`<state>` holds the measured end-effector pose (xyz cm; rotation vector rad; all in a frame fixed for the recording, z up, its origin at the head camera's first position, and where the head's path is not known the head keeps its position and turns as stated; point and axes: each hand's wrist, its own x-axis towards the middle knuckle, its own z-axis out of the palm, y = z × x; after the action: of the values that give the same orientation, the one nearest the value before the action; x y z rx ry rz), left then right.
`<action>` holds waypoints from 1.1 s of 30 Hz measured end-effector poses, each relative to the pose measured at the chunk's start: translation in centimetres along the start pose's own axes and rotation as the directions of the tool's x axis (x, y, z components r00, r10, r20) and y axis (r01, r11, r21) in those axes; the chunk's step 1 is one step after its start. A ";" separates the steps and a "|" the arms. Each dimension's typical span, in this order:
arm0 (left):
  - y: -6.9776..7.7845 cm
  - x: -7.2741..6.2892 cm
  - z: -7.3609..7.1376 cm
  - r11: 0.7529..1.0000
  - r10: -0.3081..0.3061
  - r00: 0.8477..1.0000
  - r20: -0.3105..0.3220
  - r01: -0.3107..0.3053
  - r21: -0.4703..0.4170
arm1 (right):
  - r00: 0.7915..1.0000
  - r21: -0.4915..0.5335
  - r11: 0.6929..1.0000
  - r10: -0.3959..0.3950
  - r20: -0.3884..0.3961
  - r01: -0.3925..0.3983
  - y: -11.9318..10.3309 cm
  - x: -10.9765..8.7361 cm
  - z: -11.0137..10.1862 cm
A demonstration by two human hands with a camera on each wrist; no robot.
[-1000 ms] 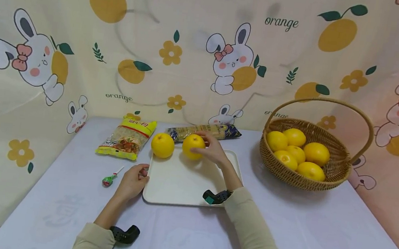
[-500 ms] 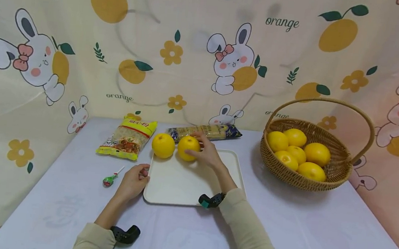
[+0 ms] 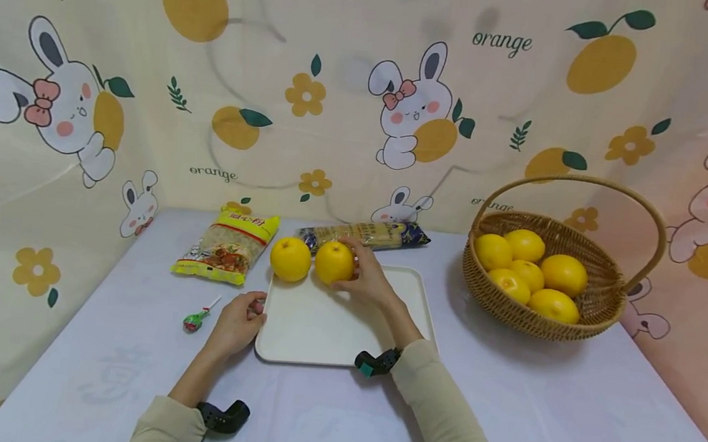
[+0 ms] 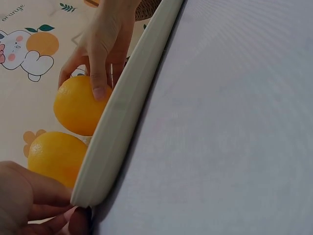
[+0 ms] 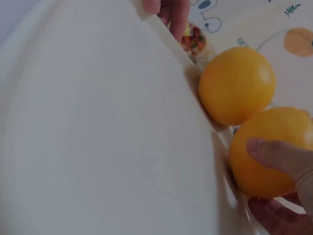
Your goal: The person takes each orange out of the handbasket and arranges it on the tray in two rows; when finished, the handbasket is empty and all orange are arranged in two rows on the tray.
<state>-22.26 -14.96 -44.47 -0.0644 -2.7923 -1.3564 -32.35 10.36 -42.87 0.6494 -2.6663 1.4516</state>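
My right hand (image 3: 369,278) has its thumb and fingers around a yellow-orange orange (image 3: 334,262) at the back of a white rectangular tray (image 3: 317,325). In the right wrist view the thumb lies on the near side of this orange, with other fingers lower down. A second orange (image 3: 290,259) sits just left of it at the tray's back left corner; in the right wrist view the two touch. My left hand (image 3: 240,321) holds the tray's left edge, and the left wrist view shows its fingers at the rim's corner, some partly hidden below.
A wicker basket (image 3: 537,327) with a tall handle stands at right, holding several oranges (image 3: 554,305). A yellow food packet (image 3: 228,245) lies back left, and a long noodle packet (image 3: 365,234) behind the oranges. A green-wrapped lollipop (image 3: 193,321) lies left of the left hand.
My right hand has moved the orange leftward to beside the other one. Since half a second ago the orange has stayed there while the thumb shifted lower. The left hand has stayed at the tray.
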 end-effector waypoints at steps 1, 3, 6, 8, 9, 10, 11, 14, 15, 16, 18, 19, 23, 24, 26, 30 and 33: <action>0.0 0.0 0.0 1.000 0.001 1.000 -0.001 -0.001 -0.001 | 1.000 -0.001 1.000 0.002 -0.004 -0.002 0.0 0.1 0.1; 0.0 0.0 0.0 1.000 0.001 1.000 -0.002 -0.001 -0.001 | 1.000 0.001 1.000 0.006 -0.010 -0.006 0.0 0.2 0.3; 0.1 0.1 0.0 1.000 0.003 1.000 0.003 -0.003 -0.004 | 1.000 0.000 1.000 0.010 -0.022 -0.010 0.2 0.3 0.5; 0.1 0.1 0.0 1.000 0.003 1.000 0.005 -0.003 -0.007 | 1.000 0.000 1.000 0.004 -0.031 -0.004 0.2 0.3 0.6; 0.1 0.1 0.0 1.000 0.005 1.000 0.004 -0.005 -0.007 | 0.999 -0.001 1.000 0.002 -0.034 -0.002 0.2 0.3 0.6; 0.1 0.1 0.0 1.000 0.004 1.000 0.003 -0.004 -0.008 | 0.999 -0.003 1.000 -0.001 -0.037 0.001 0.2 0.4 0.7; 0.1 0.1 0.0 1.000 0.005 1.000 0.001 -0.005 -0.006 | 0.999 -0.002 1.000 -0.004 -0.039 0.004 0.2 0.4 0.7; 0.0 0.1 0.0 1.000 0.006 1.000 -0.001 -0.006 -0.003 | 0.999 -0.004 1.000 -0.007 -0.045 0.007 0.1 0.4 0.8; -0.1 0.1 0.0 1.000 0.005 1.000 -0.001 -0.005 -0.001 | 0.999 -0.005 1.000 -0.006 -0.047 0.006 0.0 0.4 0.9; -0.1 0.1 0.0 1.000 0.002 1.000 0.000 -0.002 0.000 | 0.999 -0.005 1.000 -0.007 -0.049 0.006 0.1 0.5 1.0; -0.1 0.1 0.0 1.000 0.000 1.000 0.000 0.000 0.001 | 0.999 -0.006 1.000 -0.006 -0.050 0.006 0.0 0.5 1.1; -0.1 0.0 0.0 1.000 0.000 1.000 -0.001 0.000 0.001 | 0.999 -0.005 1.000 -0.005 -0.051 0.005 0.0 0.5 1.2; 0.0 0.0 0.0 1.000 0.004 1.000 -0.005 -0.004 -0.007 | 0.999 -0.002 1.000 0.009 -0.051 -0.009 -0.2 0.4 1.3; -0.1 0.0 0.0 1.000 0.005 1.000 -0.006 -0.005 -0.008 | 0.999 -0.002 1.000 0.012 -0.051 -0.012 -0.3 0.4 1.3; -0.1 0.0 0.1 1.000 0.005 1.000 -0.006 -0.005 -0.010 | 0.999 -0.001 1.000 0.012 -0.050 -0.012 -0.4 0.4 1.2; -0.2 0.0 0.1 1.000 0.004 1.000 -0.007 -0.004 -0.007 | 0.999 -0.013 1.000 -0.002 -0.048 0.001 -0.4 0.3 1.2; -0.2 0.0 0.1 1.000 0.002 1.000 -0.010 -0.003 -0.002 | 0.999 -0.026 1.000 -0.015 -0.043 0.014 -0.3 0.3 1.2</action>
<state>-22.26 -15.00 -44.68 -0.0611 -2.7815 -1.3559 -32.32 9.15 -43.24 0.6274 -2.6380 1.4085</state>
